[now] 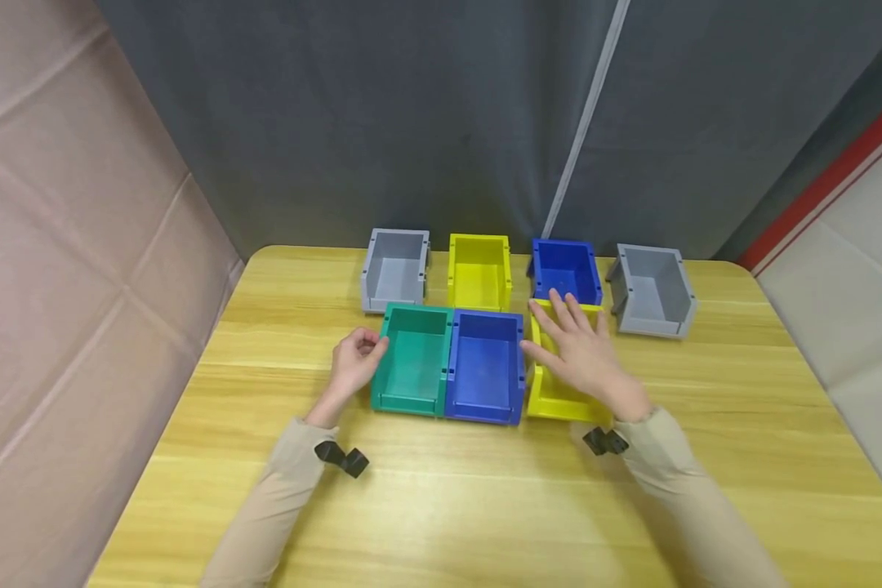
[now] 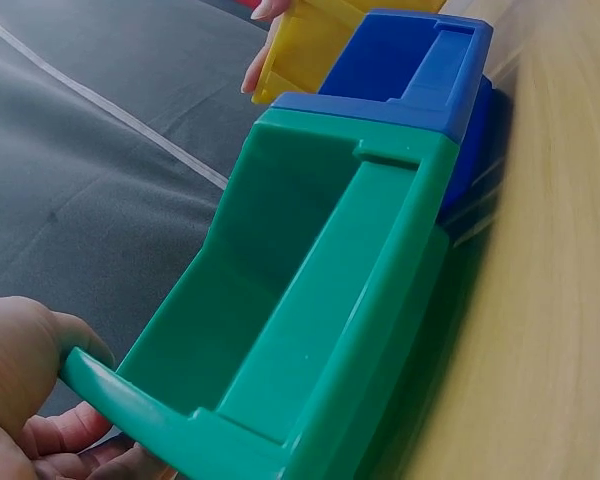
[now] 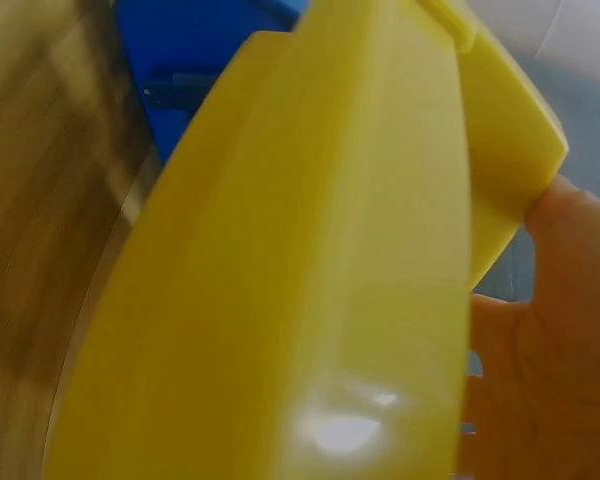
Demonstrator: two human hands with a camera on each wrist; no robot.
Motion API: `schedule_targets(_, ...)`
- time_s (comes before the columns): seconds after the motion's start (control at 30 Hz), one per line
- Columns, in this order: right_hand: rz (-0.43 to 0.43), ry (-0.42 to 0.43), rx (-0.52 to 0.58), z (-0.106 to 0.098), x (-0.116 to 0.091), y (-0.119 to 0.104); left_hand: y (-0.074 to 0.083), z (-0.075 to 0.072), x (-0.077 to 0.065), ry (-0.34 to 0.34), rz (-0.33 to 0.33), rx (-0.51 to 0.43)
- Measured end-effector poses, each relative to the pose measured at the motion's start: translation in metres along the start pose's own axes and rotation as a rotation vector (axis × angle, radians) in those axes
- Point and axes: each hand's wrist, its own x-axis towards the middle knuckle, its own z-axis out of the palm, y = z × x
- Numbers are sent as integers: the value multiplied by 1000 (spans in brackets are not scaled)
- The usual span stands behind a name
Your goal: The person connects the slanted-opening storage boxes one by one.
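Note:
My left hand point(image 1: 353, 363) is at the left wall of a green bin point(image 1: 412, 359); in the left wrist view the thumb and curled fingers pinch its rim. A blue bin point(image 1: 483, 363) stands directly against the green one. My right hand point(image 1: 584, 355) lies over a yellow bin point(image 1: 559, 407), fingers spread and straight toward its far rim, thumb by its left wall. A narrow gap separates this yellow bin from the blue one. In the right wrist view the yellow bin point(image 3: 280, 300) fills much of the picture and hides part of the fingers.
Behind stands a back row: a grey bin point(image 1: 395, 273), another yellow bin point(image 1: 479, 273), a darker blue bin point(image 1: 564, 268) and a grey bin point(image 1: 652, 292) at the right. The wooden table point(image 1: 441, 506) ends at a dark curtain point(image 1: 382, 122).

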Motion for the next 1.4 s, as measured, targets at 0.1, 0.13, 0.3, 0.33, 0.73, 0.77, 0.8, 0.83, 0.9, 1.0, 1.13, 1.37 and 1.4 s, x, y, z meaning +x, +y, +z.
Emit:
schedule_targets(0.1, 2, -1, -32, 2, 0, -1, 0, 0, 0, 5, 0, -5)
schedule_targets(0.13, 3, 0, -40, 3, 0, -1, 0, 0, 0, 5, -1, -7)
schedule_targets(0.3, 8, -11, -53, 8, -1, -1, 0, 0, 0, 4, 0, -5)
schedule_targets(0.33, 7, -9, -52, 9, -1, -1, 0, -1, 0, 4, 0, -2)
schedule_targets(0.73, 3, 16, -41, 18, -1, 1, -1, -2, -1, -9, -14, -1)
schedule_targets(0.77, 3, 17, -40, 19, -1, 1, -1, -2, -2, -10, -17, -3)
schedule_targets(0.8, 3, 17, -40, 19, -1, 1, -1, -2, -2, -12, -19, -6)
schedule_targets(0.83, 2, 16, -39, 19, -1, 1, -1, -2, -2, -12, -21, -7)
schedule_targets(0.9, 2, 15, -38, 20, -1, 1, -1, -2, -1, -14, -20, -7)
schedule_targets(1.0, 3, 17, -35, 21, 0, 1, -2, -2, 0, -16, -15, 0)
schedule_targets(1.13, 7, 24, -34, 23, 0, 2, -3, -2, 0, -20, -11, 4)
schedule_targets(1.37, 19, 19, -26, 27, -1, 2, -2, -2, 0, -29, -2, 5)
schedule_targets(1.4, 19, 20, -25, 28, -1, 2, -2, -2, 1, -29, -3, 4)
